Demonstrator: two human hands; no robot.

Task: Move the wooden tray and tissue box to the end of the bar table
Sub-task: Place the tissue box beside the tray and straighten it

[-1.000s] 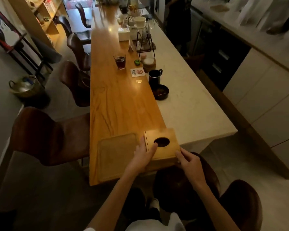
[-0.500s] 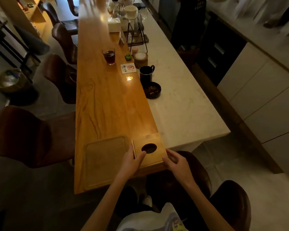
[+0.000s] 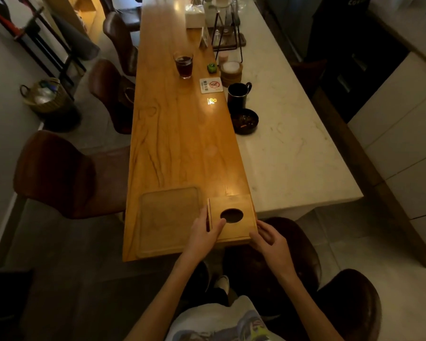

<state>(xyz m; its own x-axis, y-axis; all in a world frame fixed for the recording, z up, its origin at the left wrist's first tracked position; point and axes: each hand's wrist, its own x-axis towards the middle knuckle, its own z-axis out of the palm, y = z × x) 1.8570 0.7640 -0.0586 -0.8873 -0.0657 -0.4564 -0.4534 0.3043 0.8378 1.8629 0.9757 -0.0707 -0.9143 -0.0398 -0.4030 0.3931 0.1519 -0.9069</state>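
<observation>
My left hand (image 3: 205, 230) reaches out from below and rests on the left side of the box (image 3: 233, 219). Its fingers curl down over the left edge and my thumb lies flat on the top, right by the round hole (image 3: 231, 215). My right hand (image 3: 268, 238) comes in from the right and touches the near right corner of the box, with its fingers bent and close together. So both hands press on the box from two sides, but it sits flat on the table (image 3: 182, 143) and is not lifted. The box is at the near end of the table, at the right corner, with its hole facing up. It looks about square, and its sides line up with the table edges. The tray (image 3: 169, 221) lies flat just beside the box on the left, also at the near end. Its long side runs along the table, away from me. My left fingers are in the thin gap between the tray and box.
</observation>
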